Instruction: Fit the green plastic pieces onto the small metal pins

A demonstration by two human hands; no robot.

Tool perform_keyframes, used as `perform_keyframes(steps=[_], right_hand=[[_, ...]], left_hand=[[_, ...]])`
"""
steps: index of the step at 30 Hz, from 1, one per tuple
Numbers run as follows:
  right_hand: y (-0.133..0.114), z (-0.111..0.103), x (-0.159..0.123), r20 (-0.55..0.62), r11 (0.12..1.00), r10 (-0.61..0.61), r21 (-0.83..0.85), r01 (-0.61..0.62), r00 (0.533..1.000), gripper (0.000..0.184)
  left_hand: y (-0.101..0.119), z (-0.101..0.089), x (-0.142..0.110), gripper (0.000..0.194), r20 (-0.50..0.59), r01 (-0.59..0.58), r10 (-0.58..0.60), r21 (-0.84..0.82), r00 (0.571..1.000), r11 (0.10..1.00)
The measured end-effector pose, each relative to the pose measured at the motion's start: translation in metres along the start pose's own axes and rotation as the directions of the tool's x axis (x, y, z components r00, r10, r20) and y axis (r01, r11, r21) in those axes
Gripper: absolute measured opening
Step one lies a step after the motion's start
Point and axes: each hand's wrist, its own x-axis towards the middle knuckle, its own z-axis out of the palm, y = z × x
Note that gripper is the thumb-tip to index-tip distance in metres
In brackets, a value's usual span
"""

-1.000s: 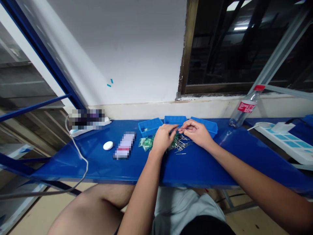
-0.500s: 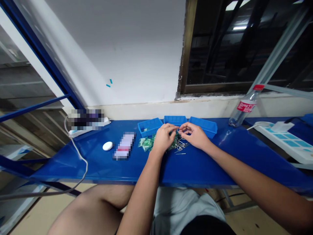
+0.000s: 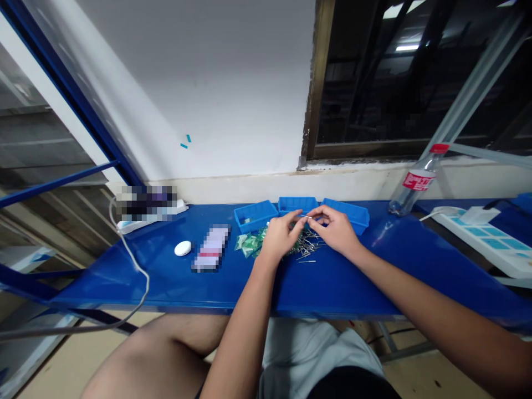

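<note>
Between my fingertips, above the blue table, is a thin silver blind rivet lying nearly level. My left hand pinches its left end with thumb and forefinger. At the other end, my right hand is closed in a pinch as well. Beneath both hands spreads a pile of blind rivets, partly covered by them. Small green and clear plastic packets lie left of the pile, beside my left hand.
Behind the hands stand three blue bins: left, middle and right. A white oval object and a blurred-out phone-shaped item lie leftward. To the right are a plastic bottle and a power strip.
My fingertips have shifted slightly and drawn a little apart, so the rivet between them shows more plainly. Everything else on the table stays in place.
</note>
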Motion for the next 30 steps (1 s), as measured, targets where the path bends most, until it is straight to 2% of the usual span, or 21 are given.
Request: perform_keyframes(steps=[4,9,12,17,22,26,30], right_hand=[[0.0007,0.0036,-0.0007,0.056,0.999,0.002,0.035,-0.004,0.998,0.024],[-0.0002,0.004,-0.0007,0.124,0.998,0.03,0.055,-0.037,0.992,0.024],[-0.0006,0.0025,-0.0005,0.131,0.999,0.039,-0.003,-0.039,0.991,0.021],[-0.0035,0.0007,-0.0002,0.117,0.996,-0.019,-0.079,0.029,0.993,0.014],[-0.0079,0.0002,-0.0013,0.148,0.987,-0.033,-0.151,0.056,0.988,0.017],[-0.0069,-0.0009,-0.0003,0.149,0.985,-0.051,-0.157,0.074,0.987,0.021],[-0.0015,-0.0022,0.0018,0.101,0.996,-0.013,-0.091,0.023,0.995,0.024]], left_hand=[[-0.0019,-0.0012,0.0011,0.032,-0.033,-0.007,0.005,-0.053,0.999,0.999],[-0.0033,-0.0028,-0.0003,0.056,-0.003,-0.048,0.048,-0.098,0.999,0.994],[-0.0055,-0.0007,-0.0009,0.063,0.021,-0.052,0.054,-0.085,0.998,0.995],[-0.0068,0.0008,-0.0005,0.057,0.021,-0.077,0.078,-0.056,0.997,0.995],[-0.0067,0.0004,-0.0001,0.053,0.039,-0.101,0.101,-0.018,0.994,0.995],[-0.0066,0.002,0.0002,0.051,0.026,-0.087,0.091,-0.119,0.996,0.989],[-0.0063,0.0029,0.0022,0.048,-0.043,-0.063,0.055,-0.223,0.998,0.973]])
